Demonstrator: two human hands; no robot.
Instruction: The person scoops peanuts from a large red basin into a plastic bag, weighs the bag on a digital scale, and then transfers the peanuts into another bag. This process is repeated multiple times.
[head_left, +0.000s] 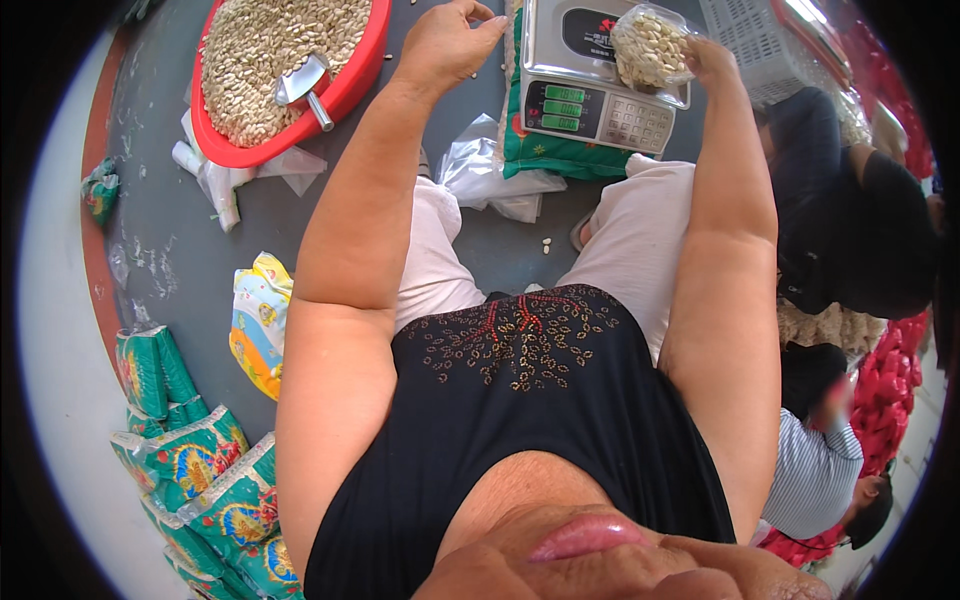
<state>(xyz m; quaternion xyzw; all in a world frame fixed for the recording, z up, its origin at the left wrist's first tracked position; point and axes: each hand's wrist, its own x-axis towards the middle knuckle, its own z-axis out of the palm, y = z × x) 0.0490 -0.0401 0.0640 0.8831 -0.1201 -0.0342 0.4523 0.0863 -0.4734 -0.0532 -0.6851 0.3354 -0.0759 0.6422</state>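
My left hand [455, 40] hovers between a red basin [365, 55] and the scale, fingers loosely bent and apart with nothing in them. The basin is full of pale seeds or beans [255, 60], with a metal scoop [305, 85] lying on them. At the top right, my right hand [708, 62] grips a clear bag of pale seeds [650, 50] over the metal plate of a digital scale [580, 120]. A green printed sack [540, 158] lies under the scale.
Clear plastic bags [480, 170] lie between my legs and at the left. A yellow package [255, 325] and stacked green sacks [200, 460] line the left. On the right are two other people [850, 230] [810, 460], red bags [890, 390] and a pale crate [745, 45].
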